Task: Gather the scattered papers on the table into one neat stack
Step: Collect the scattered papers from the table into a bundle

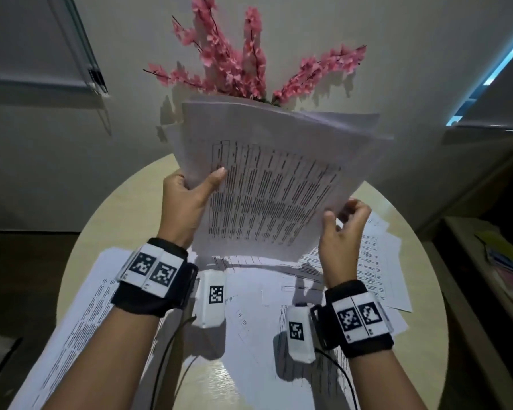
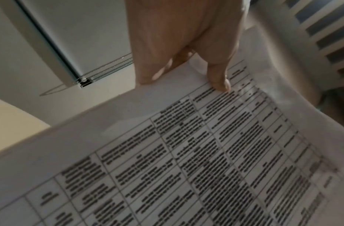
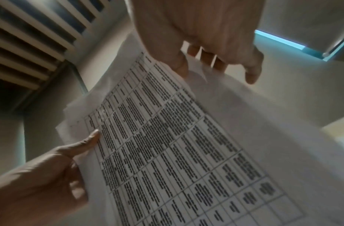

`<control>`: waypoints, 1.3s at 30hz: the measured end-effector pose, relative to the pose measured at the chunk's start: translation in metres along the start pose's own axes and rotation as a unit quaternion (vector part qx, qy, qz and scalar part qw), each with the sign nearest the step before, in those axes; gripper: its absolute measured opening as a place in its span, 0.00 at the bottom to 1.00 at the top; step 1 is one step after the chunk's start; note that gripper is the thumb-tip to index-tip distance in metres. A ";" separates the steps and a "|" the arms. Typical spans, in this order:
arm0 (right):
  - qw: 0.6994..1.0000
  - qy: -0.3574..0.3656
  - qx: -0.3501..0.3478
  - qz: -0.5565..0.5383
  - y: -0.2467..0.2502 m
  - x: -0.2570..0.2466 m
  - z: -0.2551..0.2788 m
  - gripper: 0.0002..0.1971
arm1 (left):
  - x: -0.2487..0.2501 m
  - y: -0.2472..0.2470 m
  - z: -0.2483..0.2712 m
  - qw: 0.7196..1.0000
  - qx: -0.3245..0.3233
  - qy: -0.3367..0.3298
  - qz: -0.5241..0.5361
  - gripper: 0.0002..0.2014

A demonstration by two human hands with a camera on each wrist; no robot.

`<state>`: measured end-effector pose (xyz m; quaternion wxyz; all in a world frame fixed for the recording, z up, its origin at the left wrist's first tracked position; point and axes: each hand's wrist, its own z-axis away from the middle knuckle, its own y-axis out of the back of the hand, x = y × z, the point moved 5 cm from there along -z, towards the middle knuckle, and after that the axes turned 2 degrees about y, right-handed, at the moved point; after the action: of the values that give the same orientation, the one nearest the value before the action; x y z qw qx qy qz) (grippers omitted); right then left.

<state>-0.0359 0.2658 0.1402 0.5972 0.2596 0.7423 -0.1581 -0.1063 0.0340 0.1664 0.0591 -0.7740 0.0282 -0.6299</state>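
A bundle of printed table sheets [image 1: 273,187] is held tilted in the air above the round table [image 1: 125,208]. My left hand [image 1: 203,180] grips its left edge, thumb on the printed face and fingers behind. My right hand [image 1: 342,213] pinches the lower right edge between thumb and curled fingers. The bundle's far edges are uneven. In the left wrist view the thumb [image 2: 219,82] presses on the sheets [image 2: 186,152]. From the right wrist, the right hand [image 3: 198,64] holds the sheets [image 3: 186,145] and the left hand [image 3: 84,146] shows at the other edge. More loose sheets [image 1: 249,291] lie spread over the table.
A vase of pink blossoms [image 1: 234,60] stands at the table's far side, behind the lifted bundle. A shelf with coloured folders [image 1: 504,261] is on the right. Papers [image 1: 80,321] overhang the table's near left edge. Cables run from the wrist cameras over the sheets.
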 end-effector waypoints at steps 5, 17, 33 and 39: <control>0.993 -0.084 -0.082 0.034 -0.012 0.029 0.022 0.19 | -0.017 0.006 0.016 0.997 -0.028 0.067 -0.007 0.44; 0.983 -0.099 -0.143 0.057 -0.038 0.038 0.024 0.21 | -0.068 0.019 0.021 0.979 -0.042 0.187 -0.070 0.13; 0.869 -0.122 -0.442 0.186 -0.139 0.040 0.124 0.20 | -0.022 0.172 -0.012 0.913 0.116 0.133 -0.368 0.18; 0.734 -0.250 -0.568 0.275 -0.157 0.095 0.220 0.12 | -0.110 0.245 0.056 0.763 0.018 0.307 -0.569 0.17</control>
<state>0.0366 0.0370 -0.0154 0.8151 0.0161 0.4136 0.4053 -0.0669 -0.1931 0.0175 -0.3082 -0.4126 -0.4115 -0.7520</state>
